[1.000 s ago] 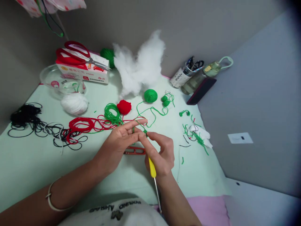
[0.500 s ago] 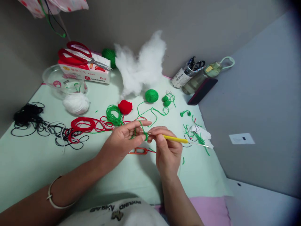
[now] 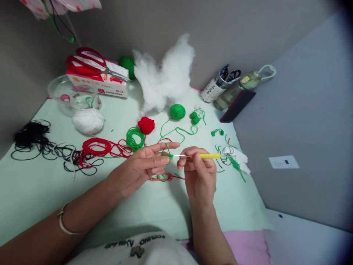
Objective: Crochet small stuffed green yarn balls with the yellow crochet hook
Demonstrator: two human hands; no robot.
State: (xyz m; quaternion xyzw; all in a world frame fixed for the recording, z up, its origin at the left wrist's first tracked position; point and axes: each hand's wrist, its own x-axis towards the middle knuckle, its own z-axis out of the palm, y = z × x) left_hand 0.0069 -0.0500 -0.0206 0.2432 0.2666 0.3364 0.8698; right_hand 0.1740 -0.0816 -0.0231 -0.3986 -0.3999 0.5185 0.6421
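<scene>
Between thumb and fingers, my left hand (image 3: 143, 163) pinches a small piece of green yarn (image 3: 170, 157), with a strand looped over its raised index finger. My right hand (image 3: 200, 173) grips a crochet hook (image 3: 209, 156) by its yellow handle. The thin metal shaft points left, and its tip meets the green stitches at my left fingertips. Below the hands, orange-handled snips (image 3: 162, 177) lie on the cloth, partly covered by green yarn. A green yarn ball (image 3: 177, 112) sits beyond my hands with a strand trailing from it.
Behind lie a red yarn ball (image 3: 146, 125), white stuffing (image 3: 165, 81) and a white yarn ball (image 3: 88, 121). Red scissors (image 3: 96, 66) rest on a tissue box (image 3: 99, 82). Black yarn (image 3: 31, 134) tangles at left. A bottle (image 3: 237, 90) and phone (image 3: 238, 106) stand at right.
The hook has swung from a slant to nearly level, and my right hand has drawn slightly right. My left hand has turned, its thumb now higher, with yarn hanging below over the snips.
</scene>
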